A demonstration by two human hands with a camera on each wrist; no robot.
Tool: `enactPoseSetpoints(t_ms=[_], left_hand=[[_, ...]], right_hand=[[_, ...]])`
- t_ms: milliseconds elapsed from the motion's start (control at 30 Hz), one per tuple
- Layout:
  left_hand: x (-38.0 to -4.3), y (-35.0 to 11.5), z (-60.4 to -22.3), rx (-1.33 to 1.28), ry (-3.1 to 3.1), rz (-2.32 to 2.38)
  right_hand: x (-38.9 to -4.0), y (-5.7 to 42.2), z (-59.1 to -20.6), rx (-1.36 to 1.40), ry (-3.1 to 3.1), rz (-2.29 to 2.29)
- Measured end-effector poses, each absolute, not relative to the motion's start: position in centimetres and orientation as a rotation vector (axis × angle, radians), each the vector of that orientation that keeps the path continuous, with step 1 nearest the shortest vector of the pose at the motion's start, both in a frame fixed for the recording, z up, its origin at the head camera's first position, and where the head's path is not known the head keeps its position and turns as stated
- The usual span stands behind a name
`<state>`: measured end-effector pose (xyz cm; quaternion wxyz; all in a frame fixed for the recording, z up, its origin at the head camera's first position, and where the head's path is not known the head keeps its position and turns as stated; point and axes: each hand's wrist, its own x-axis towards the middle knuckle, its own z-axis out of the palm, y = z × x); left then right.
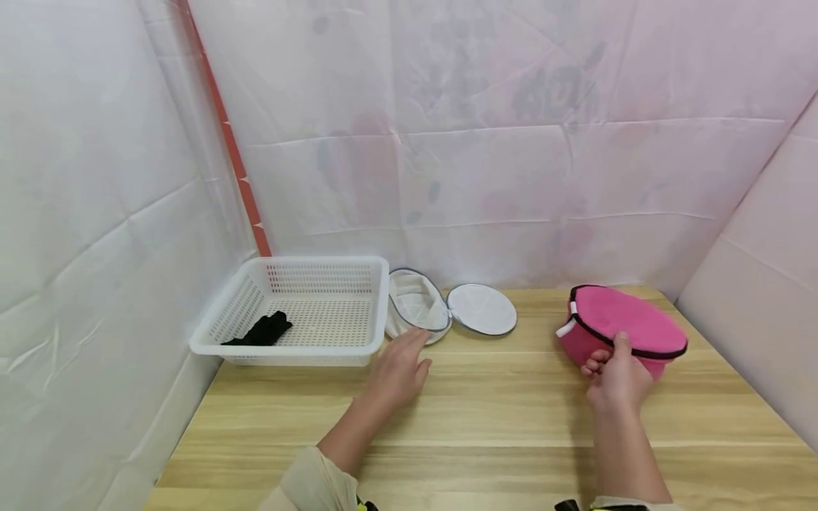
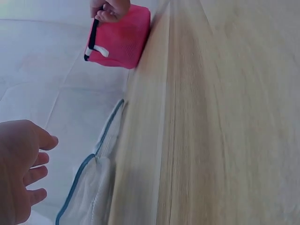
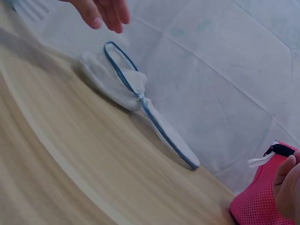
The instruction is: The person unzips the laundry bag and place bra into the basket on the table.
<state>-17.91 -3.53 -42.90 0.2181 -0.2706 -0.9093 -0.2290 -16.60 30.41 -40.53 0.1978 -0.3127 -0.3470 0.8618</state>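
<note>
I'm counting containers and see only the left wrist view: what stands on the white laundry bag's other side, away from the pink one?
Observer: A white perforated basket, with a crumpled black cloth lying inside.
Operator: Is the pink laundry bag covered?
Observer: Yes, its round pink top lies across it; I can't tell whether it's fastened all round.
Operator: And the white laundry bag?
Observer: No, its mouth is uncovered; the head view looks into it.
</note>
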Motion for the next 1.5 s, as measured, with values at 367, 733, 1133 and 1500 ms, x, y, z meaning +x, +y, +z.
enactPoseSetpoints(t_ms=[367, 733, 1133, 1500], left_hand=[[-16.9, -3.3, -42.6, -0.779, -2.488, -0.692], [-16.7, -3.5, -42.5, -0.797, -2.465, -0.694], [-16.5, -3.5, -41.8, -0.821, -2.311, -0.794], [-16.2, -3.9, -41.1, -0.744, -2.309, -0.848]], right_hand=[[-15.7, 26.1, -39.6, -0.807, -1.023, 2.282], [-14.6, 20.3, -39.1, -0.713, -1.207, 2.377], [-13.6, 16.8, -40.0, -0.372, -1.374, 2.602], [-13.0, 15.3, -40.1, -0.128, -1.46, 2.805]])
